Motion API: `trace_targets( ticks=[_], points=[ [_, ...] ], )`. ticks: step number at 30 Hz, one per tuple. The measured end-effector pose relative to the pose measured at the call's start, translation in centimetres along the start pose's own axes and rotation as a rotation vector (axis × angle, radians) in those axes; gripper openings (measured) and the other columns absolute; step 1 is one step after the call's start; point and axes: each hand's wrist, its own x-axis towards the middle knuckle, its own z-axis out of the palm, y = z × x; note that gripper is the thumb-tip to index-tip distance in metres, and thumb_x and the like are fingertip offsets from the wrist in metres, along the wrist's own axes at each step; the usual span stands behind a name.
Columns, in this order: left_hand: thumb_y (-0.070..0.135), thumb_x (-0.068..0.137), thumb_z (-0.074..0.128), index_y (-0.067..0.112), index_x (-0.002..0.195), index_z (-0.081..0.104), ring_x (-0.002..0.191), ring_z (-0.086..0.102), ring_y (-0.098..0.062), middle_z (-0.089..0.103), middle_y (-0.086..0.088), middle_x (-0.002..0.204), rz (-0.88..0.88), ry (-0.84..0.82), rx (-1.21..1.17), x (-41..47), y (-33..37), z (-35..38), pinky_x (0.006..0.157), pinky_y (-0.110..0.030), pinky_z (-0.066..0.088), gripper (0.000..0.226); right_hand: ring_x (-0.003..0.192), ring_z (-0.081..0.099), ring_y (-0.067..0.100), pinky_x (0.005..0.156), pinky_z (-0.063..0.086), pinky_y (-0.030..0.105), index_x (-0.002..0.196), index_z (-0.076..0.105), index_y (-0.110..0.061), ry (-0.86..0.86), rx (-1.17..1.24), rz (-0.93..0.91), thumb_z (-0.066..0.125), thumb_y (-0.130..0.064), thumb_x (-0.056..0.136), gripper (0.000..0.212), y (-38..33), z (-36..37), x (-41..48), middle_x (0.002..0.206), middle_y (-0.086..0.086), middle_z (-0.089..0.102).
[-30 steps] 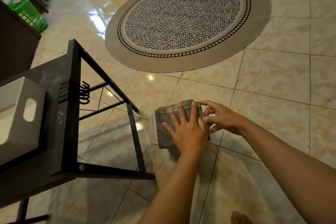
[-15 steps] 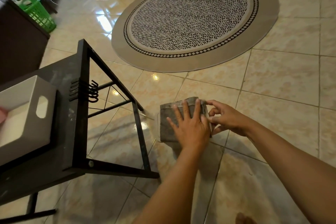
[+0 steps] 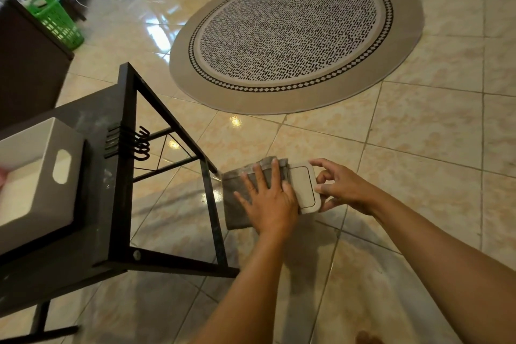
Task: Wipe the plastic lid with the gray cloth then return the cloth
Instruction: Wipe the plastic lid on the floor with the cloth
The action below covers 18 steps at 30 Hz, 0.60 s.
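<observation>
Midway, judging by the pose: wiping underway, cloth return not yet done. Left hand flat, fingers spread, pressing gray cloth onto plastic lid. Right hand pinching lid's far edge between thumb and fingertips. Lid half showing beside left fingertips. Count: one cloth, one lid, two hands.

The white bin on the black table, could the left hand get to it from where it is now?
Probably yes. The left hand lies flat on the gray cloth, merely pressing it, and could lift off. The white bin sits open-topped on the black table to its left, with nothing between them.
</observation>
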Motion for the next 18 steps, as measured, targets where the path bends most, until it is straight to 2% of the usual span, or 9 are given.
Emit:
trace_targets(
  ticks=[2,5,8,11,14,18],
  points=[
    [0.048,0.099,0.007,0.044,0.147,-0.020,0.141,-0.029,-0.030,-0.024,-0.001,0.158,-0.025,-0.001,0.018,-1.6,-0.5,0.1,0.112,-0.061,-0.015,0.056,0.081,0.068,0.027,0.066,0.063,0.043,0.145,0.039,-0.023,-0.007,0.001,-0.002,0.056,0.005,0.092,0.063,-0.1,-0.1,0.0,0.096,0.018,0.054],
    [0.052,0.085,-0.009,0.043,0.147,-0.022,0.140,-0.031,-0.033,-0.027,-0.001,0.157,0.041,0.003,0.039,-3.4,1.4,1.3,0.111,-0.062,-0.015,0.064,0.077,0.067,0.025,0.066,0.063,0.043,0.143,0.041,-0.023,-0.017,0.005,0.001,0.057,0.005,0.091,0.061,-0.1,-0.3,-0.1,0.093,0.015,0.053],
    [0.051,0.093,-0.001,0.042,0.147,-0.022,0.140,-0.032,-0.033,-0.028,-0.001,0.157,0.098,-0.016,0.057,-2.0,3.2,1.8,0.111,-0.063,-0.015,0.059,0.078,0.066,0.026,0.065,0.063,0.041,0.143,0.042,-0.022,-0.010,0.008,0.003,0.059,0.004,0.091,0.061,0.0,-0.2,-0.3,0.095,0.017,0.054],
    [0.047,0.100,0.012,0.043,0.146,-0.023,0.141,-0.029,-0.032,-0.024,-0.001,0.159,0.026,0.013,0.042,-0.2,1.2,1.2,0.112,-0.062,-0.014,0.058,0.079,0.067,0.027,0.066,0.063,0.043,0.143,0.041,-0.024,0.008,0.019,0.003,0.057,0.004,0.092,0.061,0.1,-0.2,-0.4,0.098,0.019,0.052],
    [0.051,0.092,-0.001,0.042,0.147,-0.021,0.142,-0.028,-0.032,-0.023,-0.001,0.158,-0.033,0.032,0.040,-1.8,-0.7,0.8,0.113,-0.062,-0.013,0.059,0.082,0.068,0.027,0.065,0.063,0.043,0.143,0.041,-0.024,0.004,0.024,0.007,0.056,0.005,0.092,0.060,0.0,-0.3,-0.3,0.099,0.018,0.053],
    [0.052,0.081,-0.012,0.042,0.147,-0.022,0.140,-0.030,-0.033,-0.028,-0.001,0.156,0.059,0.005,0.071,-3.5,1.5,1.6,0.112,-0.062,-0.015,0.068,0.077,0.067,0.024,0.070,0.063,0.049,0.140,0.044,-0.025,0.002,0.036,0.004,0.056,0.005,0.092,0.057,0.2,-0.4,-0.5,0.094,0.015,0.052]
  ],
)
